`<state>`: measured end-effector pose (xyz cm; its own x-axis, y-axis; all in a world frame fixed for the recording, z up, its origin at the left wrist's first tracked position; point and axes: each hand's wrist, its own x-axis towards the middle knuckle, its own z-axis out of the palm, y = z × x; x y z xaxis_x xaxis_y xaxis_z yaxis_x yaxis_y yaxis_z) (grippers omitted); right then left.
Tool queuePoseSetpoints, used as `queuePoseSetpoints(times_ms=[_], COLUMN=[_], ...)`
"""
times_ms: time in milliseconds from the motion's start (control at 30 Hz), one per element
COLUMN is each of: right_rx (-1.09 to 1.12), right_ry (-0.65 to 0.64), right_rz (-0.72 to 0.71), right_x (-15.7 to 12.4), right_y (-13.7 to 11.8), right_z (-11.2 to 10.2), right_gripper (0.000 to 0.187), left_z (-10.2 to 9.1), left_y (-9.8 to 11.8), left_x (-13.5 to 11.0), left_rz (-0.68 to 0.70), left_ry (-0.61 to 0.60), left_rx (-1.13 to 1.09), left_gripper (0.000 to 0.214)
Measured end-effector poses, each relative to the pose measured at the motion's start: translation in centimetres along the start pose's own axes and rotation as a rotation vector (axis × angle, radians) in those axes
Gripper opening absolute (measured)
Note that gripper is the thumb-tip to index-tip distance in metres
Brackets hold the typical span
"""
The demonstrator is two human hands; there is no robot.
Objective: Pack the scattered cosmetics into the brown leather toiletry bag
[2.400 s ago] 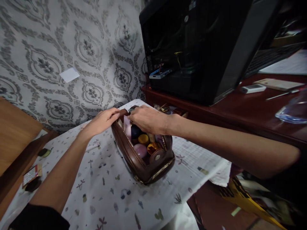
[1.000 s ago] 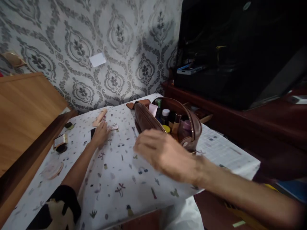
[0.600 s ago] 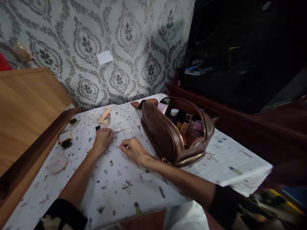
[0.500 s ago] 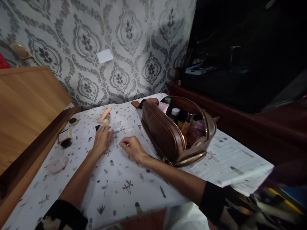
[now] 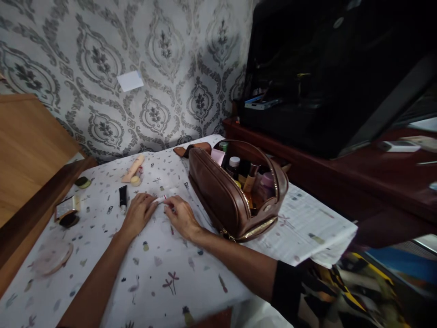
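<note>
My left hand (image 5: 138, 214) and my right hand (image 5: 180, 216) meet on the white patterned tablecloth (image 5: 160, 273). Between their fingertips lies a small white tube (image 5: 160, 199); both hands pinch it at its ends. Right of my right hand stands an open brown leather pouch (image 5: 225, 200), filled with several small bottles and jars. A black tube (image 5: 122, 198) lies just left of my left hand.
A peach tube (image 5: 133, 167), a small round cap (image 5: 135, 181), a green-black lid (image 5: 83, 182), a compact (image 5: 66, 208) and a round pad (image 5: 51, 258) lie at the left. A wooden board (image 5: 27, 146) borders the left; a black computer case (image 5: 324, 77) stands on a dark red desk (image 5: 375, 182).
Both hands left the pouch and came down onto the cloth. My right hand moved left to the white tube, and now both hands hold it. The view has shifted slightly.
</note>
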<state>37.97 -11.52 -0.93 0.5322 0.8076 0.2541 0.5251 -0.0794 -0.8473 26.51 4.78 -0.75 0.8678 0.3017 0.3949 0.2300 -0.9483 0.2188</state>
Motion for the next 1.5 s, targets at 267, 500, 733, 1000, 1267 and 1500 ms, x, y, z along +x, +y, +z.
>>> queuePoseSetpoints(times_ms=[267, 500, 733, 1000, 1267, 1500], right_rx=[-0.086, -0.056, 0.095, 0.377, 0.522, 0.572], right_ry=[-0.004, -0.012, 0.046, 0.167, 0.221, 0.226], right_rz=[0.067, 0.030, 0.014, 0.110, 0.130, 0.088], right_x=[0.3, 0.4, 0.6, 1.7, 1.8, 1.7], right_y=[0.4, 1.1, 1.9, 3.2, 3.3, 2.7], right_z=[-0.6, -0.1, 0.3, 1.1, 1.3, 1.1], right_gripper=[0.035, 0.036, 0.022, 0.029, 0.041, 0.036], left_z=[-0.2, 0.4, 0.6, 0.7, 0.9, 1.1], left_y=[0.8, 0.7, 2.0, 2.3, 2.0, 1.6], left_x=[0.0, -0.2, -0.5, -0.3, 0.0, 0.1], left_rz=[0.108, 0.255, 0.194, -0.131, -0.298, -0.317], left_ry=[-0.007, 0.042, 0.030, 0.099, 0.035, 0.007], left_rx=[-0.069, -0.146, -0.117, -0.417, -0.840, -0.871], left_gripper=[0.035, 0.019, 0.020, 0.024, 0.033, 0.056])
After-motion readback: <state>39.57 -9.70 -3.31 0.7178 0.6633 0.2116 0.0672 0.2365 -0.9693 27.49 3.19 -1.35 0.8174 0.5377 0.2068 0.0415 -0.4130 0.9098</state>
